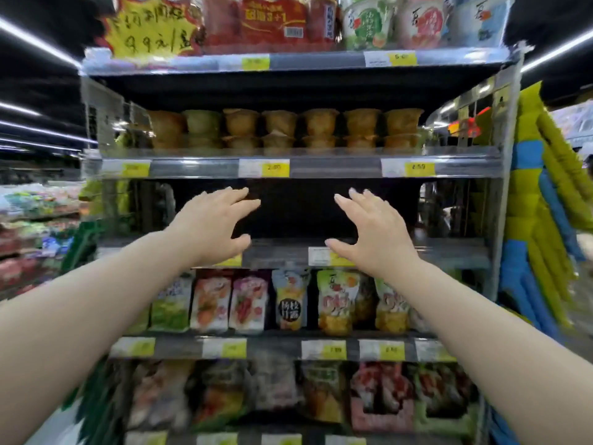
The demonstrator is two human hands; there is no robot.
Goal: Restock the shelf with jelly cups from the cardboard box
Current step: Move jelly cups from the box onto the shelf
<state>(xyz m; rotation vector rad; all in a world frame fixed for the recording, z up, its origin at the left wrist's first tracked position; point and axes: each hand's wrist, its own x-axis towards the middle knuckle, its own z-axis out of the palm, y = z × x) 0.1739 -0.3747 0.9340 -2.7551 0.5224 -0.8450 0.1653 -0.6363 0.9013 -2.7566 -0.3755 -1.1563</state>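
A metal shelf unit (442, 252) fills the view. Stacked jelly cups (279, 128), orange and one green, line the second level. The level below looks dark and bare. My left hand (215, 223) and my right hand (372, 229) reach toward that dark level, palms facing each other, fingers spread and straight, holding nothing. No cardboard box is in view.
Pouch snacks (288, 300) hang on the levels beneath my hands. Large packs and a yellow price sign (150, 27) sit on top. Yellow and blue goods (542, 220) hang at the right. Another aisle's shelves (32, 226) lie at the left.
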